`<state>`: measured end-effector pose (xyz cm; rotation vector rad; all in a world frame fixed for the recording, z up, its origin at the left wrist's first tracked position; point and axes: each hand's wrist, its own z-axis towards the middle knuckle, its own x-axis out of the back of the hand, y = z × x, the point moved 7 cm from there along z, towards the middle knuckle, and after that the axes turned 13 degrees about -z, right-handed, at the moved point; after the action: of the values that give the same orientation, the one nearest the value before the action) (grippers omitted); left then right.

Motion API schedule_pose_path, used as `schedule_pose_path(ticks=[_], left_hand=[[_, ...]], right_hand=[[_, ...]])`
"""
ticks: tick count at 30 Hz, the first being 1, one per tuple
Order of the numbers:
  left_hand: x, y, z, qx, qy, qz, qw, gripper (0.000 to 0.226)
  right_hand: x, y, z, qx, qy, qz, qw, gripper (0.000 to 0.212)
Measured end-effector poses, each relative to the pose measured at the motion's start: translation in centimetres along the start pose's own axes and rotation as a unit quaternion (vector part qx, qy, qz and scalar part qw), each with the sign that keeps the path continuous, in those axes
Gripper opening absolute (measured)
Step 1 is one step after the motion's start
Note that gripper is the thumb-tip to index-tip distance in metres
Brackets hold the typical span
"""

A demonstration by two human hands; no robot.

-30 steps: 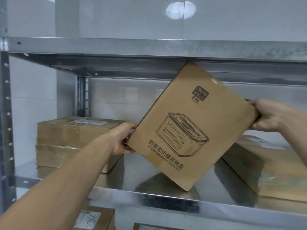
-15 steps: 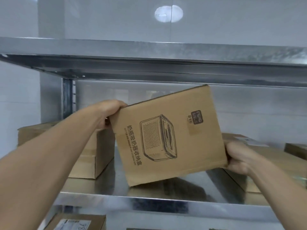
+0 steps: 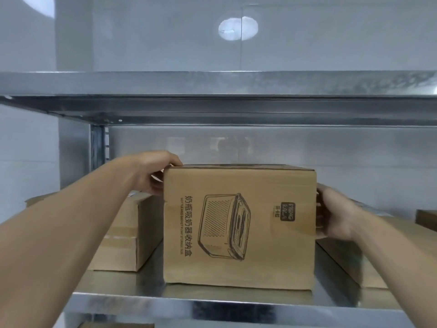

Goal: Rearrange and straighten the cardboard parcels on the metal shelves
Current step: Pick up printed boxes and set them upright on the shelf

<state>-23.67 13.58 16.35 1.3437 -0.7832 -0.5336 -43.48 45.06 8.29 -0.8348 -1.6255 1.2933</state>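
**Q:** Brown corrugated cardboard parcel [image 3: 238, 227] with a printed line drawing of a storage box: where is it placed?

**R:** It is seated on the lower galvanised metal shelf [image 3: 212, 301], bottom edge flat on the sheet steel, printed face square to the viewer. The print is turned a quarter round, so the lettering runs vertically. It is flanked by a plain taped cardboard carton [image 3: 123, 237] on the left, just beside or touching; which cannot be told. A flat wide cardboard carton [image 3: 387, 235] lies on the right, the gap there hidden by the hand.

**Q:** How are the hands set?

**R:** The parcel is clamped between them. The left hand [image 3: 153, 172] is hooked over the upper left corner, thumb on top. The right hand [image 3: 335, 213] is pressed flat on the right side wall, lower down, fingers curled round the front edge.

**Q:** Which relation governs the coming move?

**R:** The parcel's width is spanned by both hands, so it lies straight ahead between them, neither hand clearly nearer. Judged: a push toward the back wall or a small twist is all that remains for squaring.

**Q:** Materials?

**R:** Matte cardboard, crisp edges, top flap seam visible; likely light, since it is gripped only at the sides. The shelf steel is smooth and faintly reflective, so easy sliding is expected. The upper metal shelf [image 3: 236, 84] is noted overhead.
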Motion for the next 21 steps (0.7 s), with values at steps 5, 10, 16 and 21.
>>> schedule_pose_path(ticks=[5, 10, 16, 21], left_hand=[[-0.6, 0.5, 0.2, 0.028, 0.002, 0.005, 1.000, 0.040], [-1.3, 0.8, 0.5, 0.050, 0.014, 0.059, 0.997, 0.039], [-1.7, 1.5, 1.6, 0.073, -0.025, 0.138, 0.987, 0.039], [-2.0, 1.2, 2.4, 0.053, -0.032, 0.159, 0.985, 0.033]], right_hand=[[1.4, -5.9, 0.4, 0.020, -0.015, -0.112, 0.993, 0.063], [0.6, -7.8, 0.8, -0.006, -0.020, -0.237, 0.971, 0.053], [0.9, -7.9, 1.9, -0.026, -0.053, -0.305, 0.951, 0.045], [0.2, -8.1, 3.1, -0.017, -0.086, -0.349, 0.933, 0.043]])
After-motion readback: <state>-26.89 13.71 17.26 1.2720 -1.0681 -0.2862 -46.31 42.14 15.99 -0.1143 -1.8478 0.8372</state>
